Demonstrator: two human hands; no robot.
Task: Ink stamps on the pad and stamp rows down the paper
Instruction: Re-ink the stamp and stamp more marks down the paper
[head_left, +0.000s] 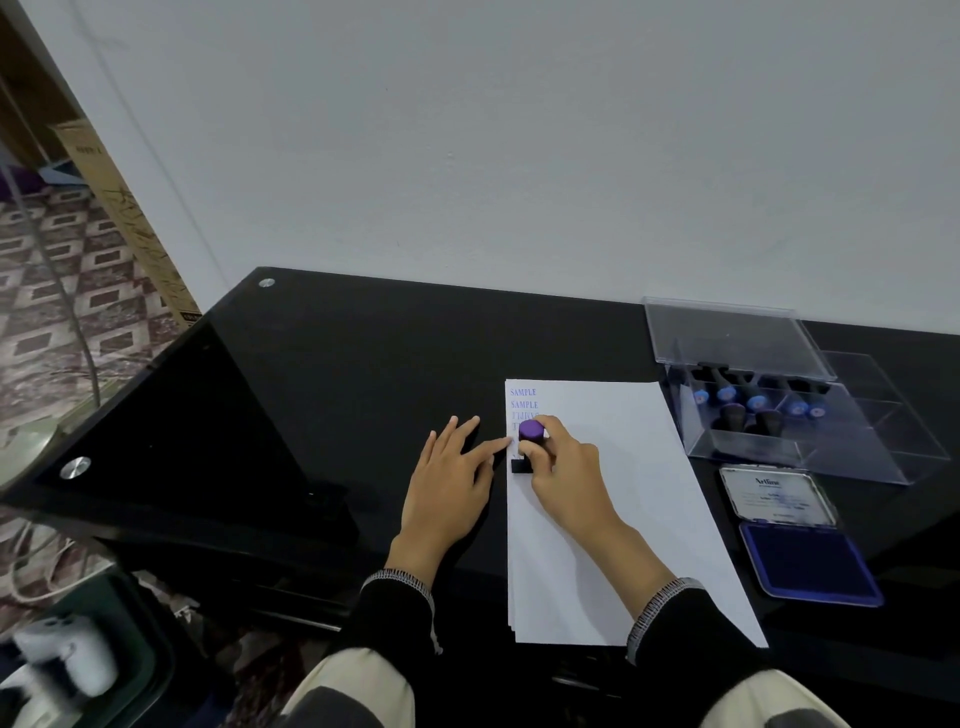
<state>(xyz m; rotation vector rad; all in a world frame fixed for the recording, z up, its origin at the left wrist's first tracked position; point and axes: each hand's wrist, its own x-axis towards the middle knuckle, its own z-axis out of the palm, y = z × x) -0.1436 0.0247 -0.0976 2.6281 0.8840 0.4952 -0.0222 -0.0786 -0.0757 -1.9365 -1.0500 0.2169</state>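
Fingers of right hand (563, 467) curled around purple-topped stamp (530, 441) on paper (623, 519), left hand (449, 483) fingers spread flat at paper's edge

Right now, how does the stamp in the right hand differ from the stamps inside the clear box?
The stamp in the right hand has a purple cap; several stamps in the clear box show blue caps. The held stamp stands on the paper, base down, in the right hand's grip; the boxed stamps lie loose and untouched. Both have dark bodies.
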